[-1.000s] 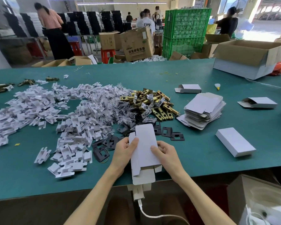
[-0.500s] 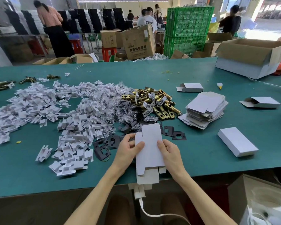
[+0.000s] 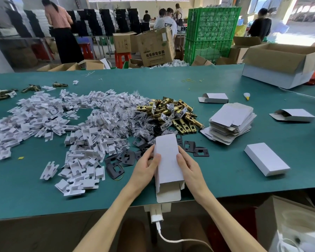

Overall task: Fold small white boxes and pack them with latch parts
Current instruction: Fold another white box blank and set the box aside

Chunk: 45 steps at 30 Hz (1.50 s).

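Note:
Both hands hold one small white box above the near edge of the green table. My left hand grips its left side, and my right hand grips its right side. The box has taken a tube shape, with its near end flaps open toward me. Behind it lie black strike plates, a heap of brass latch parts and a stack of flat white box blanks. A closed white box lies to the right.
A wide spread of white card inserts and small clear bags covers the left half. Two half-folded boxes lie at the right, behind them a large open carton. Another carton stands at the lower right. People work in the background.
The flat blank has been squeezed open into a box shape, and its far flap has gone down. Both hands shifted slightly up the box sides.

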### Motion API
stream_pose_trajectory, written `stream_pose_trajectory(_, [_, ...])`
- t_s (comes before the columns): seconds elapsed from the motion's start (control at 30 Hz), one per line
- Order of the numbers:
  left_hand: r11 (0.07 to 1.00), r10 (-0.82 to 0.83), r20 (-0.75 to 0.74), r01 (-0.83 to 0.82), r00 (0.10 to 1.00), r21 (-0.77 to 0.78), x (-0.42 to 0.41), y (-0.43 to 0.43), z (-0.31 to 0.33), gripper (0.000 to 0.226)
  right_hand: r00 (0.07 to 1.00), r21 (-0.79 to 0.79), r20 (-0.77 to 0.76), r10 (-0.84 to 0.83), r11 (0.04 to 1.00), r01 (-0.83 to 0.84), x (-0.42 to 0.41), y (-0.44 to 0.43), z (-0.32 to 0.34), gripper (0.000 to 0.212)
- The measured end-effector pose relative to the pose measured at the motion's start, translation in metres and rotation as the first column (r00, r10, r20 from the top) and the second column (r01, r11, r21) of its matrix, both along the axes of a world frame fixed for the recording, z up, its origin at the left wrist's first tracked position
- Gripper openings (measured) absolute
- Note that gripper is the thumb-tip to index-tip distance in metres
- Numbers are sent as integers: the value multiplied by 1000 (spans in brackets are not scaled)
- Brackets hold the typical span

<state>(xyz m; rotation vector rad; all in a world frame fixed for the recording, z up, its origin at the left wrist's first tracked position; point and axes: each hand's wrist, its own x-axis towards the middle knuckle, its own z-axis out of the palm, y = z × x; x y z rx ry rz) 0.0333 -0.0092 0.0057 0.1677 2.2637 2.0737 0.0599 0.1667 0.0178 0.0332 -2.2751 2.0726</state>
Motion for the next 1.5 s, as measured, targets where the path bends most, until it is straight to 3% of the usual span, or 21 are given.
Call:
stream_pose_trajectory(0.23, [996, -86, -5, 86, 996, 10, 3, -1, 7, 57, 1000, -79, 10, 18, 997, -17, 0, -1, 1, 50])
stream_pose_trajectory(0.4, [998, -61, -6, 61, 998, 34, 3, -2, 6, 52, 999, -56, 10, -41, 998, 42, -1, -3, -3, 48])
stream_pose_trajectory(0.7, [1000, -18, -24, 18, 1000, 1, 4, -1, 5, 21, 1000, -68, 27, -6, 998, 8, 0, 0, -4, 39])
stream_pose_trajectory(1.0, [993, 122, 4, -122, 993, 8, -1, 0, 0, 42, 997, -91, 33, 63, 994, -60, 2, 3, -3, 24])
stream_pose_trajectory(1.5, [972, 231, 109, -234, 967, 19, -3, 8, 10, 60, 997, -63, 20, 78, 995, -76, 4, 6, -1, 29])
